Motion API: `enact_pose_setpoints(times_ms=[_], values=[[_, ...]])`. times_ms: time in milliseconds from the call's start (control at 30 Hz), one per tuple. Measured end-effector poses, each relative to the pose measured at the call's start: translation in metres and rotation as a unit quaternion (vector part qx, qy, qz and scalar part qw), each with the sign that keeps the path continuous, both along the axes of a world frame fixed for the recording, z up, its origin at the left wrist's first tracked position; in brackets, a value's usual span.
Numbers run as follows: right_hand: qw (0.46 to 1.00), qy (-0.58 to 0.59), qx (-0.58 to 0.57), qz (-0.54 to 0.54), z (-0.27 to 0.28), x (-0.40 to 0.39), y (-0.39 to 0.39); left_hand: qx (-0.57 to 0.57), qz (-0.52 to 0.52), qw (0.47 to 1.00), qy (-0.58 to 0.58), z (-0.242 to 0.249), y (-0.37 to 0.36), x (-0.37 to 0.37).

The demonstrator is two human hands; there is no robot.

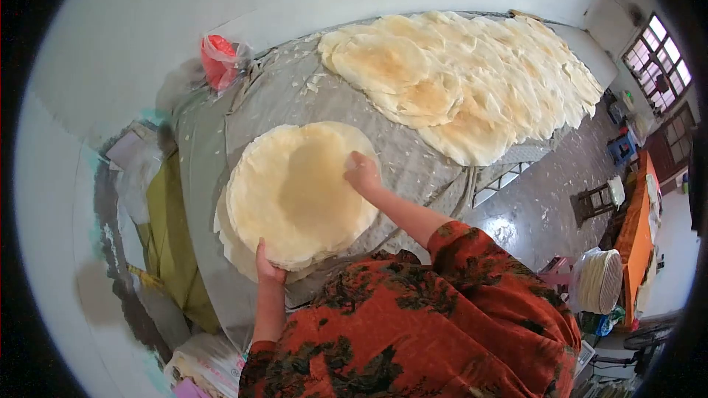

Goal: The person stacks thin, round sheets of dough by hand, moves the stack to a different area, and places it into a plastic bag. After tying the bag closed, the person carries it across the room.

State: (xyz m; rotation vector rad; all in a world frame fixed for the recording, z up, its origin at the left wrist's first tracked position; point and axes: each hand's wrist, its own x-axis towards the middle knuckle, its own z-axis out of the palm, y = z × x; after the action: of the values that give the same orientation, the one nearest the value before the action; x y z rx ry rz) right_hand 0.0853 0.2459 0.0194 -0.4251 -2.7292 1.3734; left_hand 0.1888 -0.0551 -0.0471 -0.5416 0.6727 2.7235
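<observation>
left hand (pixel 268 271): it is gripping the near rim of the stack (pixel 299 195) at about 7 o'clock, thumb on the top sheet, the other fingers hidden under the edge.
right hand (pixel 361 173): it is lying on top of the stack near its 2 o'clock rim, fingers bent and pressing down; i cannot tell if they are pinching a sheet or only resting.
stack: a pile of thin round flatbreads is sitting on the grey cloth (pixel 295 96), just in front of the person, with the lower sheets sticking out at 7 to 8 o'clock.
spread breads (pixel 472 81): many browned flatbreads are lying overlapped at 1 o'clock from the stack, apart from it, reaching to the far edge of the cloth.
crumbs (pixel 313 82): small broken flakes are lying on the cloth between the stack and the spread breads.
red bag (pixel 219 61): it is standing at 11 o'clock, near the wall, well apart from both hands.
second pile (pixel 601 280): another pile of rounds is waiting at 4 o'clock, low beside the person.
sleeves (pixel 472 250): red patterned cloth is covering both arms down to the forearm.
risk: the sheets are looking dry and brittle, so hard pressing by the right hand may be cracking the top one; the stack is not even, so a pull at the rim may be sliding lower sheets off the cloth edge.
</observation>
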Motion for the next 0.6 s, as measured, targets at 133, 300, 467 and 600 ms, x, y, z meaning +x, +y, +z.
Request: enact_pose_setpoints(times_ms=[133,300,467,600], values=[[0.974,0.183,-0.095,-0.090,-0.036,-0.015,0.032,0.045,0.016,0.999,0.024,0.008,0.006,0.004],[0.992,-0.039,0.107,-0.049,-0.050,-0.007,0.058,-0.061,0.005,0.998,0.001,0.001,0.004,0.002],[0.995,0.008,-0.003,-0.098,-0.100,-0.017,0.074,-0.056,0.001,0.998,-0.003,-0.002,0.002,0.003],[0.982,-0.095,-0.114,-0.121,-0.023,-0.019,0.058,-0.056,0.032,0.998,-0.016,0.001,0.005,0.003]])
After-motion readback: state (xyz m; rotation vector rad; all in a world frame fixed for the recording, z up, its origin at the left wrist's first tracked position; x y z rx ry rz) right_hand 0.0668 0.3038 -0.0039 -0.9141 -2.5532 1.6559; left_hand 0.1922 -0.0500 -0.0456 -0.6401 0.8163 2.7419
